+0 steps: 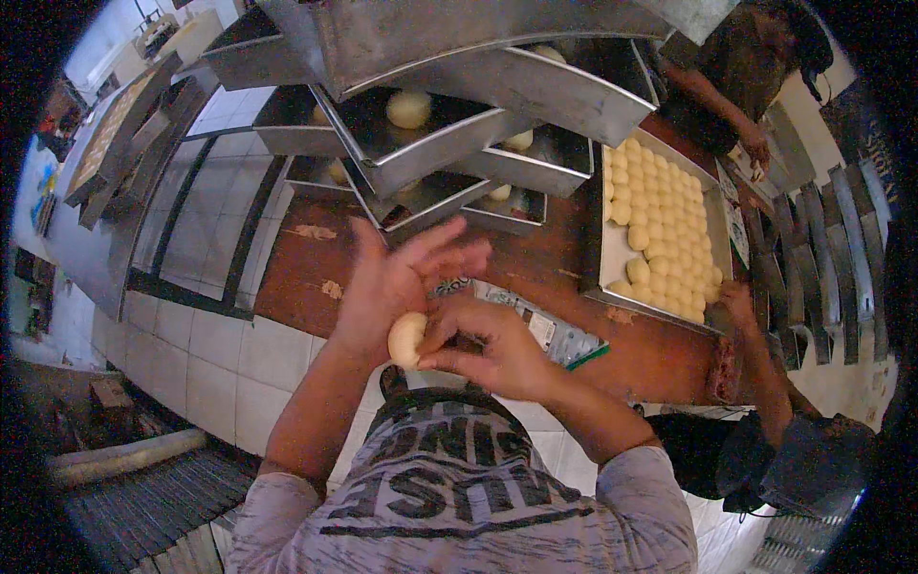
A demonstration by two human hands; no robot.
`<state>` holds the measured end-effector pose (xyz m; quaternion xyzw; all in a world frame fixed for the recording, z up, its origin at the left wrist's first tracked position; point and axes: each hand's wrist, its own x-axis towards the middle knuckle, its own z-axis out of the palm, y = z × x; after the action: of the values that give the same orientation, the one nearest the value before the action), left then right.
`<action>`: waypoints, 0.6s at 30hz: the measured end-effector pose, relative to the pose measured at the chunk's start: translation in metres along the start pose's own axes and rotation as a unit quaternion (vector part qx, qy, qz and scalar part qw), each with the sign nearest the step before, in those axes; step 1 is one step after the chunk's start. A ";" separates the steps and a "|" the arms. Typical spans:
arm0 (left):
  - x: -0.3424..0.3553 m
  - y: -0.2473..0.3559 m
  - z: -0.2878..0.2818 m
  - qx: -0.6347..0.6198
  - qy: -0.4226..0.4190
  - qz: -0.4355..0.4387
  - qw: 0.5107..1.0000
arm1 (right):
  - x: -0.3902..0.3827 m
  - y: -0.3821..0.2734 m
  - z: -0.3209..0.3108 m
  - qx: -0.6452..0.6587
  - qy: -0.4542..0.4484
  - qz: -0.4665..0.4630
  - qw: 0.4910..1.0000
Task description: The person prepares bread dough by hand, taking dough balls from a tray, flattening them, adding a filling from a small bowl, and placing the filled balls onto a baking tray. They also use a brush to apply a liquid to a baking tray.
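A pale yellow dough ball (406, 340) is pinched between the thumb and fingers of my right hand (488, 349). The ball touches the heel of my left palm, near the wrist. My left hand (406, 263) is open, its palm turned up and fingers spread, slightly blurred. Both hands are in front of my body at the near edge of the brown table (402, 268). Beyond them rises a crosswise stack of metal pans (435, 143), where several dough balls (409, 109) show inside.
A large tray (614, 270) of close-set dough balls stands on the right. One co-worker's hand (736, 306) reaches its near right corner; another's hand (755, 148) is farther back. A plastic packet (545, 330) lies by my right hand. Metal pans (832, 258) stand on edge at far right.
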<state>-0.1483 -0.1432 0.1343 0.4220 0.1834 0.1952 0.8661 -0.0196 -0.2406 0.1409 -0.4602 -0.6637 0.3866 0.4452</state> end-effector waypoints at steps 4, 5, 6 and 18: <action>0.003 -0.029 -0.011 -0.034 -0.026 0.145 0.988 | 0.008 0.003 -0.004 0.517 0.139 0.158 0.829; 0.003 -0.039 -0.004 0.113 0.023 0.175 0.978 | 0.009 0.005 -0.002 0.516 0.141 0.157 0.831; 0.005 -0.044 0.003 0.062 0.056 0.164 0.983 | 0.011 0.011 0.001 0.548 0.167 0.160 0.804; 0.010 -0.041 -0.003 0.300 0.272 0.269 0.874 | 0.015 -0.024 -0.018 -0.325 0.091 -0.140 0.931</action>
<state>-0.1338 -0.1593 0.0983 0.6248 0.3410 0.4637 0.5276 -0.0122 -0.2306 0.1720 -0.5156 -0.7674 0.0400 0.3791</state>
